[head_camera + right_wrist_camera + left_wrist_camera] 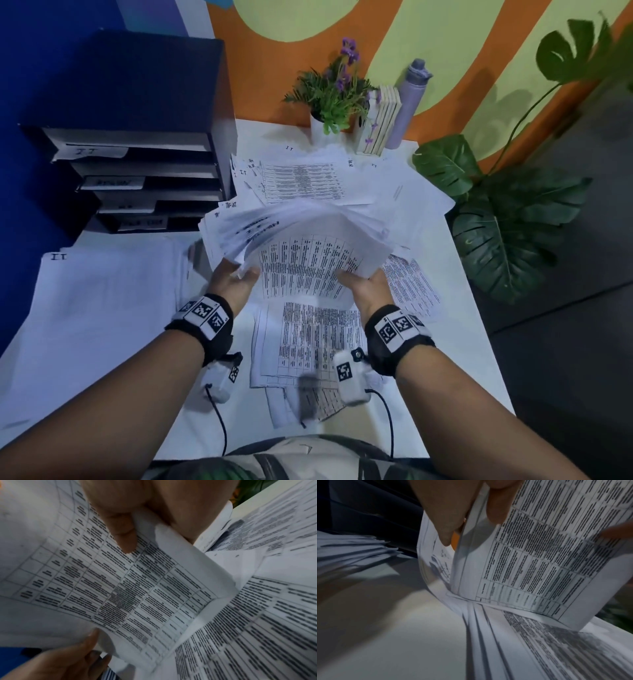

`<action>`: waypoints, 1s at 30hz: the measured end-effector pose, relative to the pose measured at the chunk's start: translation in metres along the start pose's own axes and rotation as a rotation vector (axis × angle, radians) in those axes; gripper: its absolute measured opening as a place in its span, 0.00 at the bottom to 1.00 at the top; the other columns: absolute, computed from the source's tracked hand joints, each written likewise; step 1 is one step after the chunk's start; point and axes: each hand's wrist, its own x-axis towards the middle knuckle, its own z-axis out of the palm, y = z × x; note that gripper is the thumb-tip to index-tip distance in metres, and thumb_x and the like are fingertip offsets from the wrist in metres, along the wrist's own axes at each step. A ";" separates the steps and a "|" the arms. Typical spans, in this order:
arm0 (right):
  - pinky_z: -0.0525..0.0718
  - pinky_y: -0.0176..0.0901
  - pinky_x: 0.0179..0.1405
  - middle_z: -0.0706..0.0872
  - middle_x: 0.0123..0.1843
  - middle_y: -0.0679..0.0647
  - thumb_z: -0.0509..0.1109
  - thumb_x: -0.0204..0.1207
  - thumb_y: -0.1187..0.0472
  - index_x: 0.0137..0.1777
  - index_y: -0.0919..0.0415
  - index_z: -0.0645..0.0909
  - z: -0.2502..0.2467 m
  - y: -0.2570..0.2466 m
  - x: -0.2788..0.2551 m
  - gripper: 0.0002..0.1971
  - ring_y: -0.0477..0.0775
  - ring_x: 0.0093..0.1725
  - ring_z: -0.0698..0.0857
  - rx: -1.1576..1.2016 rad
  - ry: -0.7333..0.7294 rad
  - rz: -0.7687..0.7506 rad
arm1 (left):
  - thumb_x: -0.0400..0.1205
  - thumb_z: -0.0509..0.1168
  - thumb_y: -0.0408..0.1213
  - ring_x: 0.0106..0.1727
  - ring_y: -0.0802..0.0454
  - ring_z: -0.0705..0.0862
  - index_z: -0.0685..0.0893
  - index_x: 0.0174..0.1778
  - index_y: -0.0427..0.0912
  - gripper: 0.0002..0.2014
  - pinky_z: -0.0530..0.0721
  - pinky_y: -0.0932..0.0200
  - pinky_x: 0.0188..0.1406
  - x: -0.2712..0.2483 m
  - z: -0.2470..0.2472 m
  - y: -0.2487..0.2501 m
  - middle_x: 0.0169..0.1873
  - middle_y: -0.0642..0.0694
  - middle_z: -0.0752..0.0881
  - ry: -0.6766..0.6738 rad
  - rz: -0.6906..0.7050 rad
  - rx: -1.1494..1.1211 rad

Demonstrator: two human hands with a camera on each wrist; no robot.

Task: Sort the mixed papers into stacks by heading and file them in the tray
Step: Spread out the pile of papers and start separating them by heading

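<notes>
Bundle of mixed papers point(301, 236) lifted over desk centre, fanned and bowed, printed tables facing me. My left hand point(236, 279) pinches its near-left corner, thumb on top; my right hand point(364, 286) pinches the near-right corner. Early stage, I'd say: one IT stack point(102, 291) lies left of me. Loose sheets point(308, 339) still lie under my wrists and more behind point(308, 181). Black tray point(147, 164) back-left; its labelled shelves look unfilled, hard to tell.
</notes>
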 end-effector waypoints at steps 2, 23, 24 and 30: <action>0.81 0.58 0.62 0.84 0.57 0.60 0.78 0.70 0.68 0.56 0.54 0.78 0.000 -0.006 0.001 0.17 0.59 0.58 0.83 -0.024 -0.032 -0.031 | 0.87 0.59 0.43 0.67 0.45 0.76 0.70 0.76 0.34 0.24 0.69 0.64 0.60 -0.001 -0.004 0.003 0.63 0.43 0.78 0.052 0.047 0.050; 0.80 0.31 0.26 0.88 0.42 0.53 0.61 0.82 0.72 0.57 0.60 0.79 0.063 0.034 0.002 0.10 0.38 0.31 0.88 -0.402 -0.296 -0.011 | 0.84 0.64 0.35 0.63 0.31 0.79 0.71 0.74 0.33 0.23 0.77 0.43 0.61 0.003 -0.239 -0.143 0.67 0.30 0.78 0.359 -0.220 0.353; 0.79 0.29 0.27 0.88 0.44 0.53 0.63 0.82 0.70 0.57 0.59 0.79 0.061 0.037 0.004 0.09 0.40 0.33 0.89 -0.420 -0.291 -0.012 | 0.83 0.65 0.34 0.65 0.30 0.77 0.67 0.77 0.35 0.26 0.76 0.42 0.62 0.006 -0.242 -0.147 0.69 0.30 0.76 0.359 -0.239 0.355; 0.84 0.40 0.47 0.87 0.57 0.48 0.65 0.82 0.63 0.61 0.52 0.81 0.030 0.045 0.025 0.11 0.54 0.53 0.86 -0.719 -0.194 -0.092 | 0.78 0.72 0.39 0.79 0.36 0.64 0.52 0.85 0.47 0.44 0.66 0.40 0.78 0.030 -0.205 -0.117 0.82 0.40 0.55 0.445 -0.031 0.391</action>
